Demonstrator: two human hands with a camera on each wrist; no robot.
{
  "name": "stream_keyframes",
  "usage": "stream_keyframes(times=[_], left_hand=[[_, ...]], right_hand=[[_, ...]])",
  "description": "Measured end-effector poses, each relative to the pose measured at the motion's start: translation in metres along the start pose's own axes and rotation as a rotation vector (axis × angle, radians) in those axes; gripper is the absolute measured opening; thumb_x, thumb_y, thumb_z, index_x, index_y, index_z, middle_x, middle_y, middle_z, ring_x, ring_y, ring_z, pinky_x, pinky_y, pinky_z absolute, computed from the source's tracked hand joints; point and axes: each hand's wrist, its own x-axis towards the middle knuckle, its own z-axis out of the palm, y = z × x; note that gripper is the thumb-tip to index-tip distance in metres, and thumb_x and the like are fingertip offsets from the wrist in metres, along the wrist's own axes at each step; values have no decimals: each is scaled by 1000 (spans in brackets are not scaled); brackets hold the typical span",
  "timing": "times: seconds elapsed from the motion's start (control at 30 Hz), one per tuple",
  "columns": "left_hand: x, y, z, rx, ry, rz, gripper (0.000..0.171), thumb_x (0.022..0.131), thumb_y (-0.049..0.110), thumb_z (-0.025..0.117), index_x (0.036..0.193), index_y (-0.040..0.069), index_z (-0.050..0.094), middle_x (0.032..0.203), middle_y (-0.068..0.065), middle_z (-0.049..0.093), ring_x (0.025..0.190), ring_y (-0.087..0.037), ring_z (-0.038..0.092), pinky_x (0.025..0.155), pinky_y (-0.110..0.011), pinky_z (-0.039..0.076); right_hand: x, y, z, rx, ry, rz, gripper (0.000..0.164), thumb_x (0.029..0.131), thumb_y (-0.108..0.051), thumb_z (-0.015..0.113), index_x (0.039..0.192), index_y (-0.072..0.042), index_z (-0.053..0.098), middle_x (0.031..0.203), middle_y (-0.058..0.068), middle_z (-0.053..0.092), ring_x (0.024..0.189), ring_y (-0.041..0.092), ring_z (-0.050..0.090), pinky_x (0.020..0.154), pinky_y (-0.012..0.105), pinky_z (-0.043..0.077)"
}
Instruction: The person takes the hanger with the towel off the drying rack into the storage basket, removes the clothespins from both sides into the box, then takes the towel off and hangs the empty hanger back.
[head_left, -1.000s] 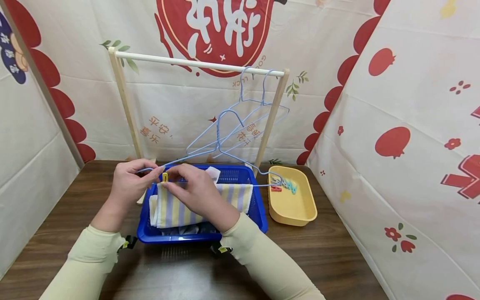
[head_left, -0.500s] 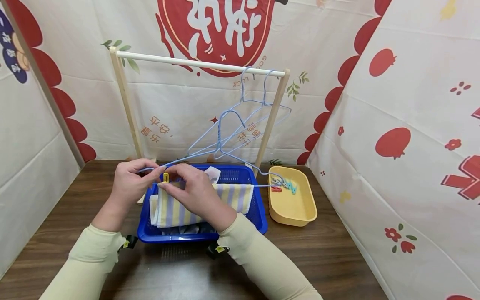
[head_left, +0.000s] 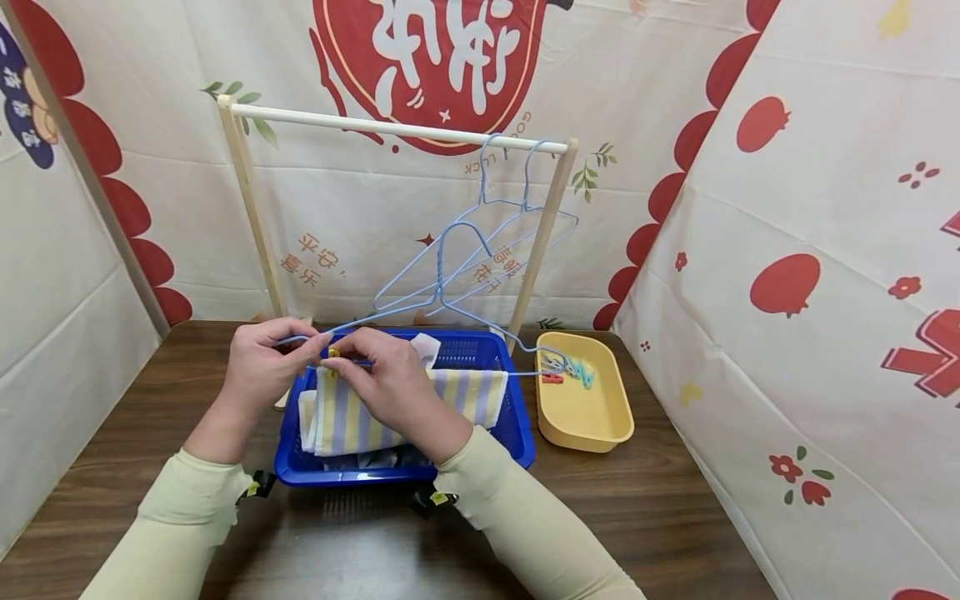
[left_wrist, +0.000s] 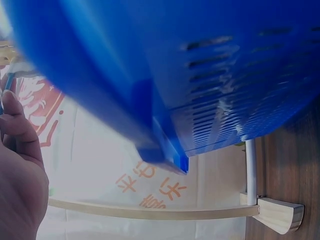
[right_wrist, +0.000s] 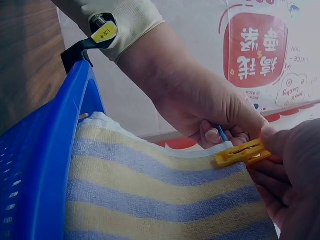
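My left hand (head_left: 262,367) grips the left end of a blue wire hanger (head_left: 382,314), whose hook points up. A towel with yellow and lilac stripes (head_left: 352,425) hangs folded over the hanger's lower bar. Between thumb and fingers, my right hand (head_left: 397,383) pinches a yellow clothespin (right_wrist: 240,154) at the towel's top left corner. In the right wrist view the clothespin's jaws lie over the towel edge, close to the left hand's fingers. Beneath the towel is a blue basket (head_left: 360,478) with more cloth in it. Part of the left hand shows in the left wrist view.
Behind the basket stands a wooden rack with a white rail (head_left: 337,122), two blue hangers (head_left: 483,179) on its right end. A yellow tray (head_left: 600,421) holding several clothespins (head_left: 585,377) sits to the right. Printed cloth walls (head_left: 840,192) enclose the table (head_left: 660,517).
The yellow clothespin has turned and lowered slightly onto the towel's corner in the right hand's fingers. The left hand keeps its place on the hanger.
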Motion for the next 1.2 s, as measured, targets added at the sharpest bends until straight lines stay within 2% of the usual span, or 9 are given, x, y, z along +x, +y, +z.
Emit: stream_keyframes(times=[0.17,0.4,0.67,0.97,1.1,1.2], left_hand=[[0,-1,1,-27,0,4,21,86,-22,80,83,-2,79,69,-2,72,56,-8,64,53,-16,51],[1,-1,0,-25,-5,14,20,87,-22,79,84,-2,78,68,-3,71,54,-11,63,53,-16,51],[-1,-3,-2,-17,0,-19,19,87,-22,80,84,-3,77,70,-2,72,55,-9,64,52,-17,52],[-2,1,-4,15,0,-43,19,89,-18,81,85,0,79,68,-4,71,52,-12,61,51,-17,51],[-2,3,-4,23,-4,-41,18,89,-18,81,86,0,79,68,-6,71,52,-12,60,51,-18,51],[-2,3,-5,25,-3,-44,18,90,-17,81,86,0,79,68,-5,71,52,-12,60,51,-18,51]], right_hand=[[2,2,0,-5,38,-13,7,106,-15,78,101,-10,79,95,-2,76,84,3,65,75,14,50],[2,1,-1,13,52,-4,8,107,-15,76,102,-9,78,96,-1,76,84,3,65,75,14,51],[-1,-6,-6,103,170,-72,5,105,-10,77,104,-5,76,102,4,77,90,5,67,80,17,56],[-3,-3,-9,86,154,-37,17,106,-10,77,117,-2,67,106,8,68,95,15,67,86,19,57],[-6,-1,-10,102,157,-17,19,103,-8,80,114,-3,66,100,6,65,87,15,67,77,25,60],[-7,1,-12,113,144,-15,19,101,-8,81,113,-3,66,94,5,61,78,14,63,67,26,58]])
